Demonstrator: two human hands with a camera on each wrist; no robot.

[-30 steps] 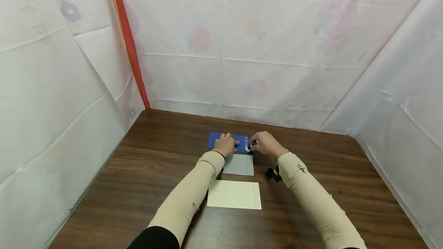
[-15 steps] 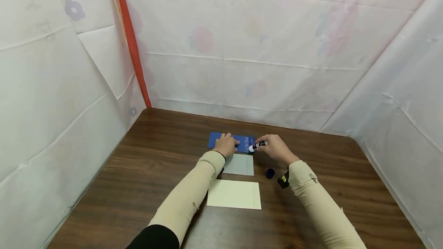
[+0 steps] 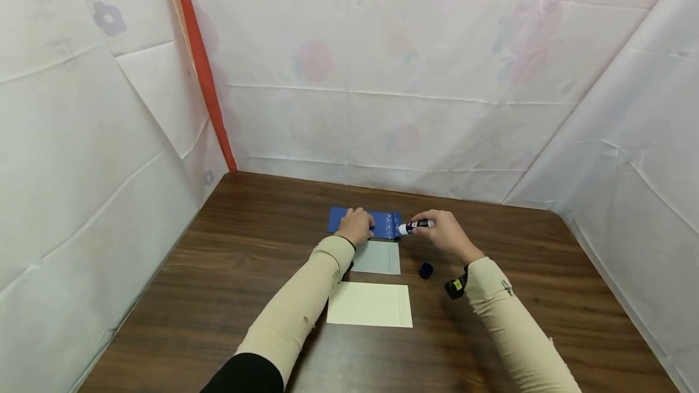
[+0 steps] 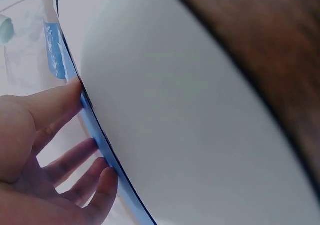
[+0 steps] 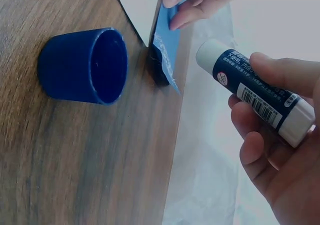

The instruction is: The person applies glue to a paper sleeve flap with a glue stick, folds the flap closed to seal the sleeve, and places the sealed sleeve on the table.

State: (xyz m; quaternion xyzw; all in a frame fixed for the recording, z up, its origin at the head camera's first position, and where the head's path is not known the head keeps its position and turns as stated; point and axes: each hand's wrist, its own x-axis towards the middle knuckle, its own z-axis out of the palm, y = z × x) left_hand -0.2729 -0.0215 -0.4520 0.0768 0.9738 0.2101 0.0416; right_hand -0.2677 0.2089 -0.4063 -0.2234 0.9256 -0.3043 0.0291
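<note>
A blue envelope (image 3: 335,219) lies at the back of the table, with white glue smeared over the raised flap (image 3: 392,223) at its right end. My left hand (image 3: 355,226) presses it down; in the left wrist view the fingertips (image 4: 107,182) rest along its surface. My right hand (image 3: 446,236) grips an uncapped glue stick (image 5: 257,92) between thumb and fingers. Its white tip points left, right at the flap's edge in the head view. On the table below that hand stands the dark blue cap (image 5: 65,67).
Just nearer than the blue envelope is a pale grey envelope (image 3: 379,258), partly covered by my left wrist. A cream envelope (image 3: 368,304) lies closer still, beside the left sleeve. White printed sheeting (image 3: 349,132) hangs behind the wooden table (image 3: 251,247) and on both sides.
My right hand has drawn the glue stick rightward from over the flap to its right edge. The cap has come into sight from behind the wrist. My left hand stays in place.
</note>
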